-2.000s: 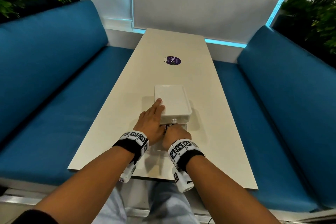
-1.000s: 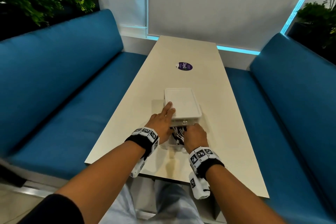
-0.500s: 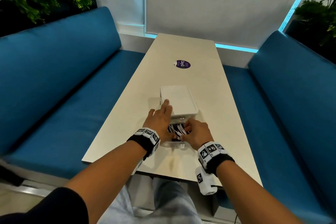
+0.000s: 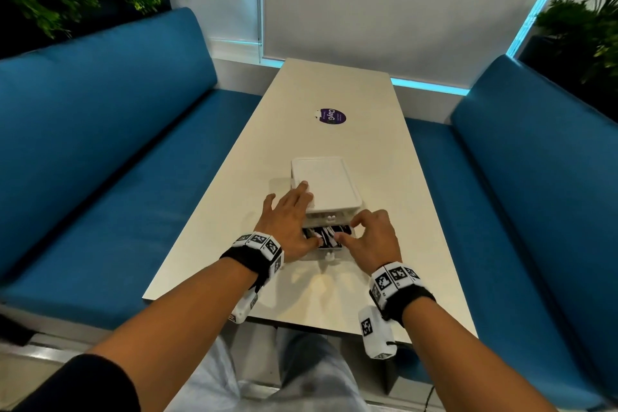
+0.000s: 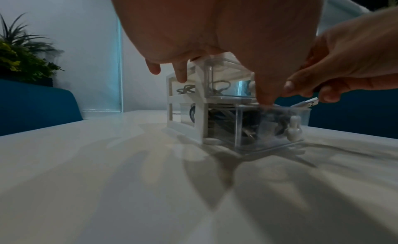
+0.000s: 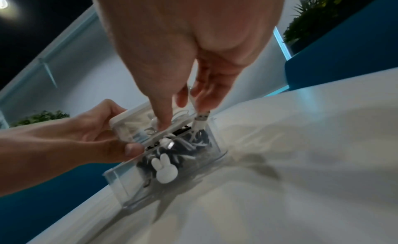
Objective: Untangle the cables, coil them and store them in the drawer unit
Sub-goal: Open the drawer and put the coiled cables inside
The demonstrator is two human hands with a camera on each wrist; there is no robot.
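Note:
A small white drawer unit [image 4: 326,184] stands mid-table. Its clear lower drawer [image 4: 329,252] is pulled out toward me, with a white rabbit knob [image 6: 164,169], and holds a heap of black and white cables [image 4: 326,235]. My left hand [image 4: 301,211] grips the unit's left front corner, fingers on top and thumb at the drawer's rim. At the drawer's right side, my right hand [image 4: 347,229] pinches a white USB cable [image 6: 201,119] just behind its plug, which sticks up above the rim. More coiled cable shows in the shut upper drawer [image 5: 224,84].
The long white table [image 4: 334,87] carries a purple round sticker [image 4: 330,116] farther back. Blue benches [image 4: 100,150] run along both sides, with plants behind them. The table's near edge lies just below my wrists.
The lower drawer has slid out toward me and its cables now show. My right hand has moved from the knob to the drawer's right side. My left hand has stayed on the unit.

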